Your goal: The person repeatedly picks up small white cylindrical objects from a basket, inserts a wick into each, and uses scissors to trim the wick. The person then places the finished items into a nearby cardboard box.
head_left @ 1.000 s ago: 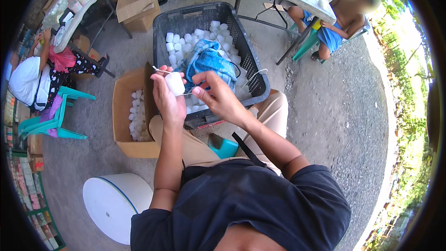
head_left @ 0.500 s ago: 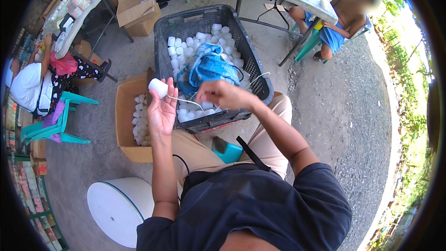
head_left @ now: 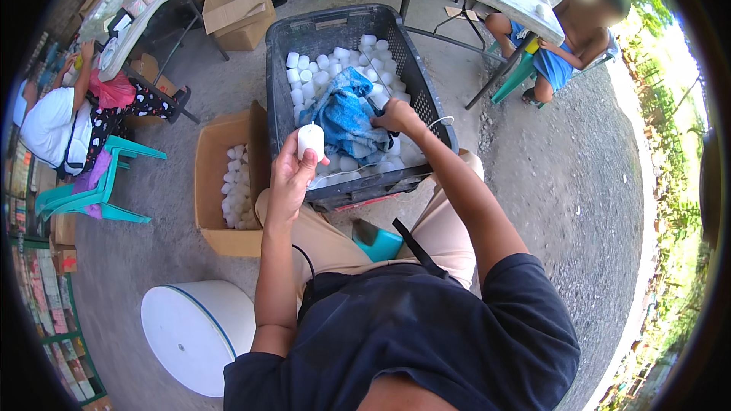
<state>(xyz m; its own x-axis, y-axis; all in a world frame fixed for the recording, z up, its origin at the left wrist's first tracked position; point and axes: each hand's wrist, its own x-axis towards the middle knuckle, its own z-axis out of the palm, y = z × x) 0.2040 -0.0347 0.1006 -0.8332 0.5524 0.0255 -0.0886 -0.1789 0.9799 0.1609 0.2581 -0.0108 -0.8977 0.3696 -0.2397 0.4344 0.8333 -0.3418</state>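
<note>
Upright in my left hand [head_left: 291, 179] is a short white candle [head_left: 311, 142], its wick stub pointing up. The thumb and fingers are closed around its lower part. My right hand [head_left: 397, 117] reaches over the black plastic crate [head_left: 438, 118], beside a crumpled blue cloth [head_left: 343, 118]. Its fingers are closed on a dark-handled tool [head_left: 379, 113], mostly hidden by the hand, so its kind is unclear. Many white candles [head_left: 308, 76] fill the crate under and around the cloth. A loose white cord [head_left: 331, 176] lies along its near side.
A cardboard box [head_left: 217, 242] of white candles stands left of the crate. Nearer is a white round container [head_left: 186, 342]. People sit at a left table [head_left: 145, 19] and right table [head_left: 487, 0]. An open carton [head_left: 236, 11] stands behind; a green chair [head_left: 106, 183] is at left.
My left hand has turned the candle upright and closed around it. The cord no longer stretches from the candle. My right hand has moved right and taken hold of the dark-handled tool.
</note>
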